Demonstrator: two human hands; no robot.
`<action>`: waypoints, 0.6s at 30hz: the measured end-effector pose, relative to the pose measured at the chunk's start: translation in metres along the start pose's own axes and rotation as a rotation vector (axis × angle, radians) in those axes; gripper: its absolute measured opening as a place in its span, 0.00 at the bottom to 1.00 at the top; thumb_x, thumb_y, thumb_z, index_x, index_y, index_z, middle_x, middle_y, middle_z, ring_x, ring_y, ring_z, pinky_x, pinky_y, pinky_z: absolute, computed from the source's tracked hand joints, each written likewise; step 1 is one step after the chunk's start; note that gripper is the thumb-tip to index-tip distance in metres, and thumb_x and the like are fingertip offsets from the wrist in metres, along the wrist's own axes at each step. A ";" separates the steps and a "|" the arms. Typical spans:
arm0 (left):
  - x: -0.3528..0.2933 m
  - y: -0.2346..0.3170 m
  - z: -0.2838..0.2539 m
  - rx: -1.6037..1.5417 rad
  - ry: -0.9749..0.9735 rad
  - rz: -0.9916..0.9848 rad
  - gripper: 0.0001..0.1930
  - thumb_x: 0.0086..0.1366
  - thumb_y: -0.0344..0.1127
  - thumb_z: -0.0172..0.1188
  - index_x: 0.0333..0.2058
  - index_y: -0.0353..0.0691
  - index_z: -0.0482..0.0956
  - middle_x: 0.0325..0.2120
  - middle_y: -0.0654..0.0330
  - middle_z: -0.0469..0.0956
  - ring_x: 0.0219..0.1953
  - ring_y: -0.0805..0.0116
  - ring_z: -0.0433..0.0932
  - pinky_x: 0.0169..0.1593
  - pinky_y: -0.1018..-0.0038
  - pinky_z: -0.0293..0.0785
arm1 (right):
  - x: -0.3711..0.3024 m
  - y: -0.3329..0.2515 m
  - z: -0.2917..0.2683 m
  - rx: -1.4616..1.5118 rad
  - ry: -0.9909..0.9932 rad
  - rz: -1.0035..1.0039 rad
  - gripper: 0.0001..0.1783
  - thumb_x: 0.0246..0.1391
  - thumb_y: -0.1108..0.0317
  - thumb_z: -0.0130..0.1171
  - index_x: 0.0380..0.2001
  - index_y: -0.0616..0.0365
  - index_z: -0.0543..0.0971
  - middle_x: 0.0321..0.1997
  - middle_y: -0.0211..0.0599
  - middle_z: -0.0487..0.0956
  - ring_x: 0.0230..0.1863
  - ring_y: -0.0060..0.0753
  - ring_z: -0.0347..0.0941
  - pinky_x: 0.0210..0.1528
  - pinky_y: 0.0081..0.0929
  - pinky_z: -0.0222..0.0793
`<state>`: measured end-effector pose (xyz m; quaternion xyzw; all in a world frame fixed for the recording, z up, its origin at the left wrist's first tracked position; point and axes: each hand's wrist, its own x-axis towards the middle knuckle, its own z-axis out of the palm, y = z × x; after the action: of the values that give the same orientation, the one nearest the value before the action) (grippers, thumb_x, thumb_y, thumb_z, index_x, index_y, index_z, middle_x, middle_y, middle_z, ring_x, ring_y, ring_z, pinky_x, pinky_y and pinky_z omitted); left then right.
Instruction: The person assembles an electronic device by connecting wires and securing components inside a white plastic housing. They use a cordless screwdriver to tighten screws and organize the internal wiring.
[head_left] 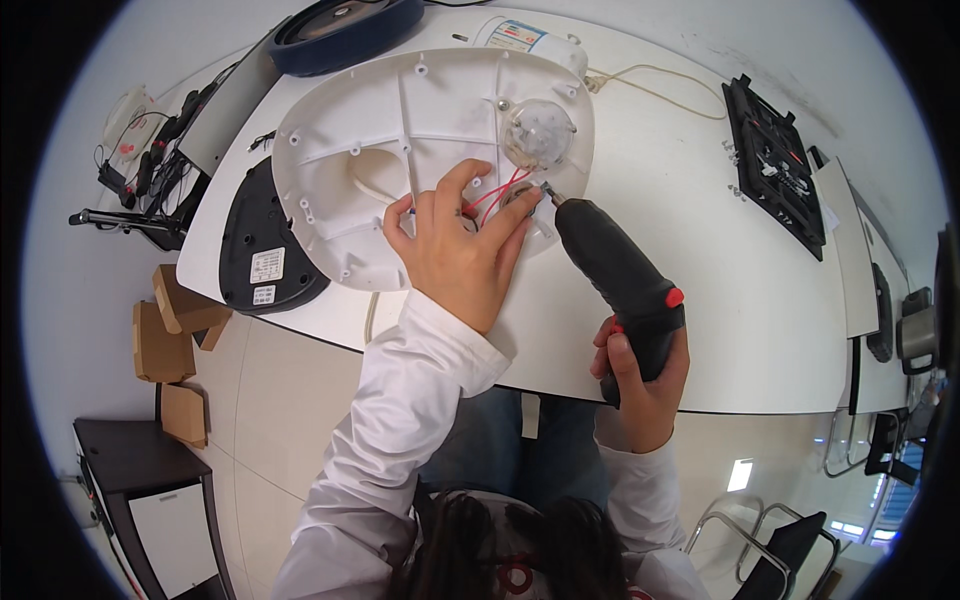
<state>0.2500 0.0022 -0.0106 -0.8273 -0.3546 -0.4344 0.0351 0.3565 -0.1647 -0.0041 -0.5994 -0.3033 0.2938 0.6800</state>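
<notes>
My right hand (pixel 646 382) is wrapped round the grip of a black cordless screwdriver (pixel 618 262) with red buttons. Its bit points up and left, at a small round part beside my left index fingertip. My left hand (pixel 455 235) lies with spread fingers over a white plastic housing (pixel 450 95), which rests inside-up on the table. Thin red wires (pixel 487 190) run under those fingers towards a round clear-covered part (pixel 540 135). What lies beneath my left palm is hidden.
A black plastic base (pixel 262 245) sits left of the housing, and a dark blue ring-shaped part (pixel 345 35) is behind it. At the right lies an open black tool case (pixel 775 165) with several loose screws (pixel 735 190) nearby. A beige cord (pixel 660 70) curves across the back. Cardboard boxes (pixel 165 340) stand at the left.
</notes>
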 end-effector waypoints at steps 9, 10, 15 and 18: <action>0.000 0.000 0.001 -0.016 0.012 -0.004 0.17 0.52 0.37 0.71 0.42 0.64 0.85 0.50 0.69 0.72 0.38 0.71 0.71 0.56 0.53 0.57 | 0.002 -0.002 0.002 -0.030 -0.001 -0.036 0.23 0.54 0.75 0.61 0.52 0.63 0.67 0.31 0.32 0.76 0.25 0.18 0.70 0.28 0.18 0.69; 0.000 0.000 0.001 -0.015 0.012 -0.005 0.17 0.52 0.37 0.71 0.42 0.64 0.85 0.50 0.69 0.72 0.38 0.71 0.71 0.56 0.53 0.57 | 0.002 -0.002 0.002 -0.042 -0.003 -0.039 0.23 0.54 0.75 0.60 0.52 0.63 0.67 0.30 0.32 0.76 0.25 0.18 0.70 0.28 0.18 0.69; 0.000 0.000 0.000 -0.022 -0.006 -0.004 0.17 0.52 0.36 0.70 0.42 0.63 0.85 0.51 0.69 0.72 0.38 0.71 0.72 0.56 0.53 0.56 | 0.002 -0.003 0.001 -0.080 0.003 -0.023 0.23 0.54 0.75 0.60 0.53 0.63 0.67 0.30 0.32 0.76 0.25 0.18 0.70 0.28 0.19 0.69; 0.000 -0.001 0.000 -0.031 -0.022 -0.003 0.18 0.51 0.35 0.70 0.43 0.62 0.84 0.52 0.69 0.71 0.38 0.71 0.72 0.56 0.52 0.56 | 0.003 -0.003 0.001 -0.095 -0.003 -0.024 0.24 0.54 0.75 0.61 0.53 0.62 0.67 0.30 0.32 0.76 0.25 0.19 0.70 0.28 0.19 0.69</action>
<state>0.2493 0.0026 -0.0110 -0.8319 -0.3497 -0.4305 0.0176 0.3578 -0.1621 -0.0007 -0.6270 -0.3250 0.2718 0.6537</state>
